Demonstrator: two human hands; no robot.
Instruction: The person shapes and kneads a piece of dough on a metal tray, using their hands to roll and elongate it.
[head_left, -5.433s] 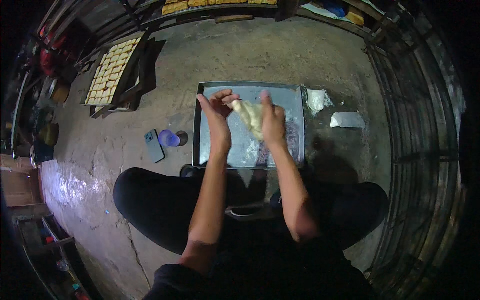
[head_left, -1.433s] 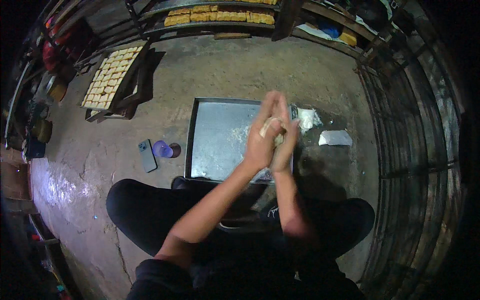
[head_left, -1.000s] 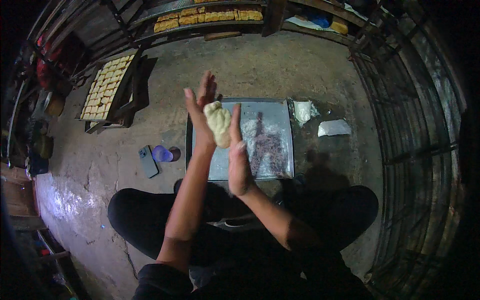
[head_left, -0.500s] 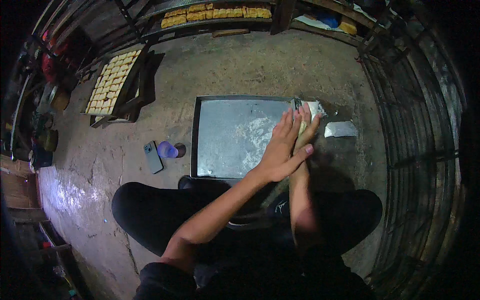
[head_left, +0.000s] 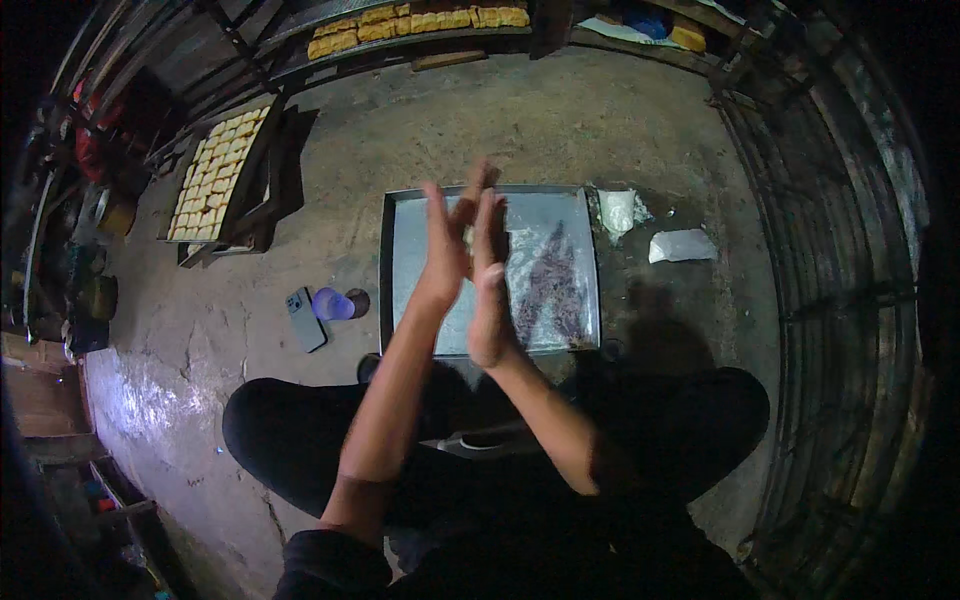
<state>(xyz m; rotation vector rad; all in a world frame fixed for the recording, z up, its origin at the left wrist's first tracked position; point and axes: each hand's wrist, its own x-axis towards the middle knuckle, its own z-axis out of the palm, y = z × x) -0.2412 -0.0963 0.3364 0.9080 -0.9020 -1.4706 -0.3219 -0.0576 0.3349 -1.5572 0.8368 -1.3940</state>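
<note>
Above the metal tray (head_left: 420, 215), my left hand (head_left: 447, 245) and my right hand (head_left: 489, 285) are raised palm to palm, fingers stretched out and smeared a little by motion. A small pale patch shows between the palms; whether it is a held piece or flour on the skin, I cannot tell. The rectangular tray lies on the floor before my folded legs, with white powder smeared over its base and the shadow of my hands on its right half. Just outside its right edge sits an opened white packet (head_left: 618, 212), with a second white packet (head_left: 683, 245) beside it.
A grey phone (head_left: 306, 320) and a purple cup (head_left: 332, 303) lie left of the tray. Farther left, a tray of pale bread rolls (head_left: 218, 175) rests on a low stand. Browned loaves (head_left: 420, 25) fill a back shelf. A dark slatted rack (head_left: 840, 300) lines the right side.
Both hands have moved left from the tray's right corner to over its middle. They were crossed one over the other and now stand palm to palm. The opened packet is now uncovered.
</note>
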